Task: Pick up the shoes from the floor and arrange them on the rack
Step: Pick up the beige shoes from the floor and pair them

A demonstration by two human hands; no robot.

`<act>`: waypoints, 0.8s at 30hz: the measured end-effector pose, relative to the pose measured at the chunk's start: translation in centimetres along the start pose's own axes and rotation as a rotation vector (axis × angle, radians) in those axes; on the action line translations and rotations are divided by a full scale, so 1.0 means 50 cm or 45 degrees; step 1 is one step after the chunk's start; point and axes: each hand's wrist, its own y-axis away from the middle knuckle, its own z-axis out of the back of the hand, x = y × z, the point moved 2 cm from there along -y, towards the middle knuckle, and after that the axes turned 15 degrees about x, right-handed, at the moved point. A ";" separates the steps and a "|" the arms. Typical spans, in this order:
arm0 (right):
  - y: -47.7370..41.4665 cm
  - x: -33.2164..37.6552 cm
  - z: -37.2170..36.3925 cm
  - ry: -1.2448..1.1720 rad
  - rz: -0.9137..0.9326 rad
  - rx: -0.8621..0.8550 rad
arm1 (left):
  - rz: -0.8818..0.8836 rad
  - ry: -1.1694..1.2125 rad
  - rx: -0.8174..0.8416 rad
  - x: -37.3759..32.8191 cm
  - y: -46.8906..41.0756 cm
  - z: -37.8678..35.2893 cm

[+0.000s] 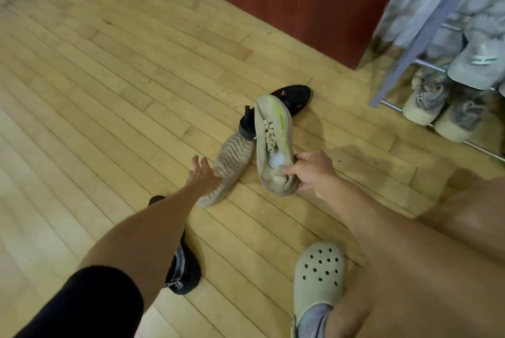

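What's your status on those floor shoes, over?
Right hand gripping heel of beige sneaker. Left hand open, touching its upturned mate. Two black shoes on floor. Rack right, path clear.

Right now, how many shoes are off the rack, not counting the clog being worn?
4: beige laced sneaker in right hand; beige ribbed-sole sneaker at left hand; black shoe behind; black shoe under left forearm. Others may be hidden.

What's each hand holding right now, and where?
Right hand pinches the beige sneaker at its heel collar. Left hand touches the overturned sneaker; no grip visible.
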 end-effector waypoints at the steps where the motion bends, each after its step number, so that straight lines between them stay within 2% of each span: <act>1: -0.008 -0.005 0.005 -0.009 -0.002 0.019 | 0.043 0.031 0.016 0.006 -0.011 -0.009; 4: -0.026 -0.025 0.020 0.006 -0.004 0.033 | 0.160 0.137 0.100 0.020 -0.033 -0.040; 8: -0.036 -0.041 0.021 0.060 -0.038 0.000 | 0.243 -0.028 -0.041 0.013 -0.036 -0.064; 12: -0.015 -0.025 0.016 0.033 -0.023 0.058 | 0.116 0.037 -0.074 -0.028 -0.011 -0.103; 16: 0.017 -0.030 0.025 0.127 -0.009 0.075 | 0.070 0.400 -0.124 -0.051 0.019 -0.158; 20: 0.049 -0.063 0.036 0.198 -0.031 0.038 | 0.033 0.586 -0.177 -0.059 0.050 -0.176; 22: 0.064 -0.078 0.049 0.181 -0.052 -0.002 | -0.035 0.357 -0.383 -0.061 0.075 -0.182; 24: 0.074 -0.091 0.062 0.158 -0.071 -0.032 | -0.121 -0.080 -0.606 -0.056 0.103 -0.196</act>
